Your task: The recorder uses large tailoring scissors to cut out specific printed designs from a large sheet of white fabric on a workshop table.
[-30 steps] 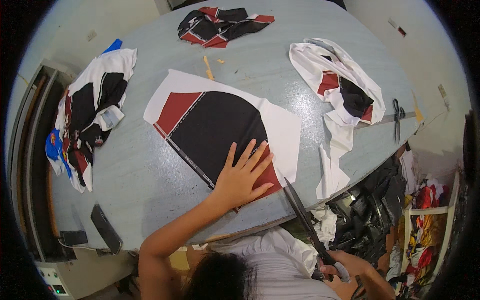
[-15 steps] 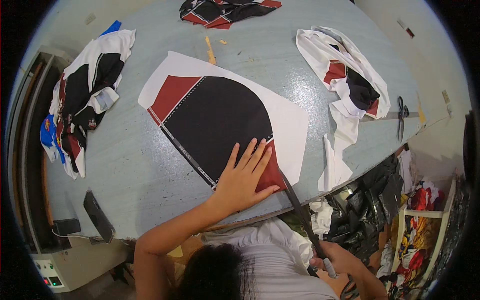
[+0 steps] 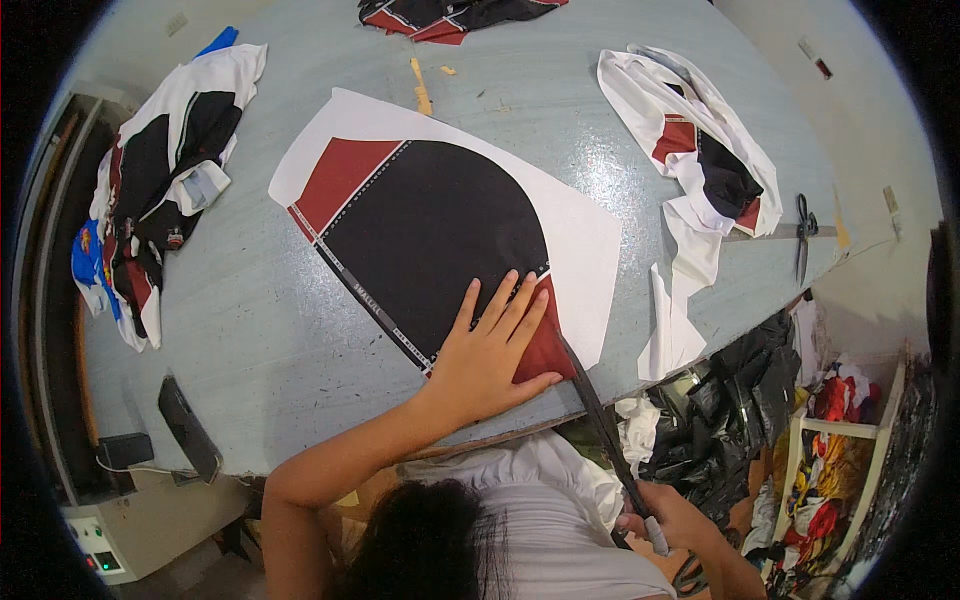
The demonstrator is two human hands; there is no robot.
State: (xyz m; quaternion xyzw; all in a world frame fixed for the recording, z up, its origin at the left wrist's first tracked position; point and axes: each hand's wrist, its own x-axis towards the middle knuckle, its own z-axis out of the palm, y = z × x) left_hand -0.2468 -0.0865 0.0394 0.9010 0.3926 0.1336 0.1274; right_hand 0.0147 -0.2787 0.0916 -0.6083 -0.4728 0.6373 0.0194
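Note:
My left hand (image 3: 490, 350) lies flat with fingers spread on a cut fabric panel (image 3: 430, 220), near its lower right corner. The panel is black in the middle, with dark red corners, a narrow printed band along the lower left edge and a white margin. Below the table edge, my right hand (image 3: 675, 520) is closed around the lower end of a long, narrow dark strip (image 3: 605, 430) with a pale grey tip. The strip's upper end meets the panel's red corner; whether it is cloth or a tool I cannot tell. Dark loops (image 3: 690, 577) show just below this hand.
The panel rests on a large grey-blue table (image 3: 300, 400). Crumpled jersey pieces lie at left (image 3: 170, 180), at right (image 3: 720, 170) and far back. Scissors (image 3: 803, 235) are near the right edge, a phone (image 3: 188, 428) at lower left. Black plastic bags (image 3: 725, 425) and a cloth-filled rack (image 3: 840, 427) stand right.
The view has shifted slightly, so the panel and the jersey piece at left appear a little higher and further left. Both hands keep nearly the same pose and hold.

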